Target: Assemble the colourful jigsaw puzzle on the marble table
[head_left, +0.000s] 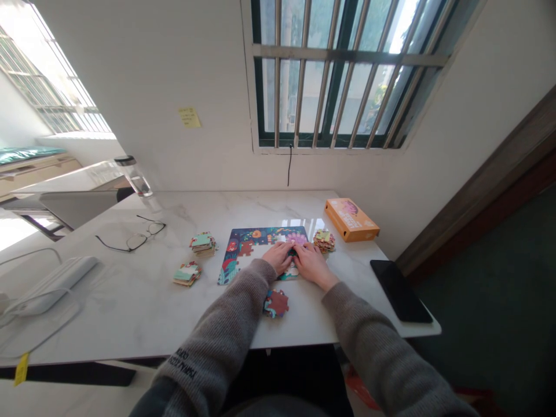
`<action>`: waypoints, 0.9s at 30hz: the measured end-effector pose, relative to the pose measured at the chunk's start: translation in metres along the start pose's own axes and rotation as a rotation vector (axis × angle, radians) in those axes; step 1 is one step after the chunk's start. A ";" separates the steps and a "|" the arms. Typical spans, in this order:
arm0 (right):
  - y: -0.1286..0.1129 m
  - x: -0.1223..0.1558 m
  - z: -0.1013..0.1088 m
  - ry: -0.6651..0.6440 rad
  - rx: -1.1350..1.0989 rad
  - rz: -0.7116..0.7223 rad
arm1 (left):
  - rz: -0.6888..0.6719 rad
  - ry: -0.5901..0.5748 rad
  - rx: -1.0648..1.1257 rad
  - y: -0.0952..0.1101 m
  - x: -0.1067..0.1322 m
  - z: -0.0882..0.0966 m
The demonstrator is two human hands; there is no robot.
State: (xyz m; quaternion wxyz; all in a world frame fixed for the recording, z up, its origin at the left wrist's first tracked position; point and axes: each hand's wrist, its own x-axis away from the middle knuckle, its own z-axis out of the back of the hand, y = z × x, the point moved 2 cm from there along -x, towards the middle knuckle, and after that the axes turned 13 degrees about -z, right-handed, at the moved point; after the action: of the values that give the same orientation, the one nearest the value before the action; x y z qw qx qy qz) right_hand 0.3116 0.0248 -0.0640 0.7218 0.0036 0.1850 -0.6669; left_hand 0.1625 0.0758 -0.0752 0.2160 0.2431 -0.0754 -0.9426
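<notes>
A partly assembled jigsaw puzzle lies on the table, with a dark blue border and a white area inside. My left hand and my right hand meet over its right part. Their fingers are bent and close together around a small dark puzzle piece, largely covered by the fingertips. A stack of puzzle pieces sits just right of the puzzle, near my right hand. Below my left wrist is a pile of reddish-brown pieces. Two more stacks, an upper one and a lower one, stand to the left.
An orange box rests at the back right, and a black phone or tablet near the right edge. Glasses, a clear bottle and a white power strip with cables are on the left of the white table.
</notes>
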 end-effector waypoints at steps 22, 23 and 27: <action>0.002 0.005 0.000 -0.052 -0.012 -0.065 | -0.135 0.044 0.353 0.057 0.072 0.070; 0.002 0.004 -0.001 -0.057 -0.012 -0.067 | -0.142 0.016 0.363 0.062 0.078 0.075; 0.004 0.004 -0.003 -0.062 -0.025 -0.071 | -0.142 -0.065 0.329 0.075 0.097 0.084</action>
State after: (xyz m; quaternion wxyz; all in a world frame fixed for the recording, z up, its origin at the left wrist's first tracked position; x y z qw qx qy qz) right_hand 0.3145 0.0220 -0.0682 0.7033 -0.0327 0.1708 -0.6893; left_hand 0.0729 -0.0309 -0.0251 0.1036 0.2492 -0.2181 -0.9378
